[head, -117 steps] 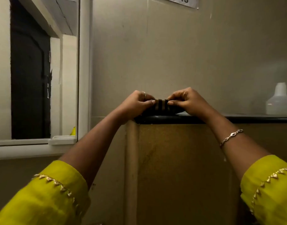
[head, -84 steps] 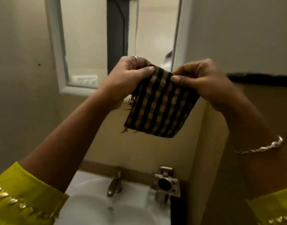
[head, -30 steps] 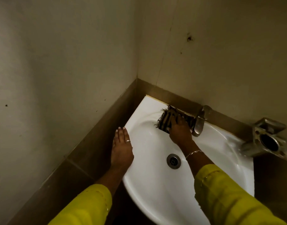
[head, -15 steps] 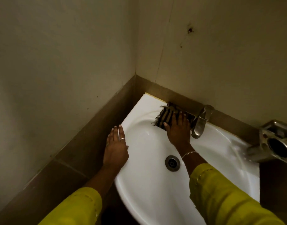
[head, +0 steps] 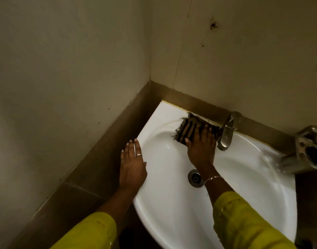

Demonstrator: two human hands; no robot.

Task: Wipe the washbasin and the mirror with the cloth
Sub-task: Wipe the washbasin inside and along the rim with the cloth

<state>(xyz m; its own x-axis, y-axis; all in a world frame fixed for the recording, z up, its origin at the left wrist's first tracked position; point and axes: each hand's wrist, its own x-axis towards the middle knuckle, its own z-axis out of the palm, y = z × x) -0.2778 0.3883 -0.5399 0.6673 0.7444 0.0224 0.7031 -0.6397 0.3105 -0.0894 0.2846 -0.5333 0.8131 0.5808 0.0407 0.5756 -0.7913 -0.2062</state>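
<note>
A white corner washbasin (head: 165, 203) fills the lower middle of the head view. A dark checked cloth (head: 187, 129) with frayed edges lies on the basin's back rim, just left of the tap. My right hand (head: 201, 146) lies flat on the cloth with spread fingers, pressing it against the basin's inner back wall. My left hand (head: 131, 163) rests palm down on the basin's left rim, fingers apart, holding nothing. The mirror is out of view.
A metal tap (head: 226, 133) juts over the bowl right beside my right hand. The drain (head: 195, 177) sits under my right wrist. A metal holder (head: 308, 151) is fixed at the right edge. Beige walls and a brown tiled ledge (head: 93, 164) close the corner.
Over the last second my right hand has kept the cloth pressed on the back rim by the tap, shifting slightly. My left hand stays on the left rim. Earlier both hands held the cloth up.
</note>
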